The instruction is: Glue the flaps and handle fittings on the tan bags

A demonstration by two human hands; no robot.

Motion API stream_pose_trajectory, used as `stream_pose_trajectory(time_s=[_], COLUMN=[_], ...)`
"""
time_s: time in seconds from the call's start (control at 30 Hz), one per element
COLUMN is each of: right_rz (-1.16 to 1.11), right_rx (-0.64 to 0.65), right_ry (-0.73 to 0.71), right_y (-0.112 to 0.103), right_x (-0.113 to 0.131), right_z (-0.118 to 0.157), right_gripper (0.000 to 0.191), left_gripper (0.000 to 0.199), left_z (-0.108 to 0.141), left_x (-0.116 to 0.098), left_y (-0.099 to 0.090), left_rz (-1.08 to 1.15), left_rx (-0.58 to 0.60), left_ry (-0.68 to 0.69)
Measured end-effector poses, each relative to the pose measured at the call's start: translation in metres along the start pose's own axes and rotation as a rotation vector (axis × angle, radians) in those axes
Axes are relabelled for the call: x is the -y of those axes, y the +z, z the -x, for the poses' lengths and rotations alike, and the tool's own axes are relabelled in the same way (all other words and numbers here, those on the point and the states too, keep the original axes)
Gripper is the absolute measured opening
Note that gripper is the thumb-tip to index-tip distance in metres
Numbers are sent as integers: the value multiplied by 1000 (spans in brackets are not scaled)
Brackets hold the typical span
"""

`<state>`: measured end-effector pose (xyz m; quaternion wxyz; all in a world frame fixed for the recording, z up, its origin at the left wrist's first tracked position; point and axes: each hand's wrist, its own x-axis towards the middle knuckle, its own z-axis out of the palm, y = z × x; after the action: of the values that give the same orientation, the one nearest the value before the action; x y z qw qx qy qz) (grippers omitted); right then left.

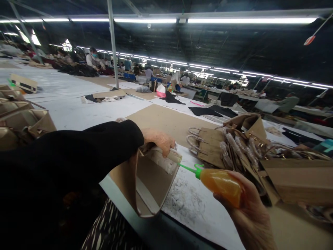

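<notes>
My left hand grips the upper edge of a tan bag body, which lies on its side at the table's front edge with its open end facing me. In my right hand is a squeeze bottle of orange-brown liquid, fingers wrapped round it. The bottle's thin green nozzle points left, and its tip is at the bag's upper right edge, just right of my left hand. A small green cap hangs by the nozzle's base.
Tan bags with plastic-wrapped handles are heaped on the right. More tan bag bodies stand at the left. Black pieces and a pink and white item lie farther back on the table. Several people work in the distance.
</notes>
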<state>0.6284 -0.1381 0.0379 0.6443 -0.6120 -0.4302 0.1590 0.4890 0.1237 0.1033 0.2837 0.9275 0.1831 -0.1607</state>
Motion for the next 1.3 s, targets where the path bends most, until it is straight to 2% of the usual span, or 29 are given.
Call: stream_pose_trajectory(time_s=[0.23,0.33,0.6,0.8,0.9,1.07,1.3], right_rz=[21,71,150,234,207,222,182], right_rx=[43,30,66,119,187,171,262], right_ry=[-10,-7,1,-47,-89,-47,-91], right_y=[-9,-10,-5,-6,-6,-1,0], right_x=[-9,-12,-4,-9,-13,-8,-9], right_z=[-2,-1,10,19,23,33,45], right_gripper=[61,60,53,51,48,43,41], left_gripper=[22,22,24,25,27,32,38], left_z=[0,2,7,17,20,22,24], left_x=[-2,-3,-6,-20,-23,-23,-25], left_y=[3,4,4,2,2,4,7], left_rz=[-41,-20,-4,-96,-95,-78,-147], left_rx=[3,-36,-31,8,19,6,-19], left_ry=[-15,5,22,-38,-50,-71,-66])
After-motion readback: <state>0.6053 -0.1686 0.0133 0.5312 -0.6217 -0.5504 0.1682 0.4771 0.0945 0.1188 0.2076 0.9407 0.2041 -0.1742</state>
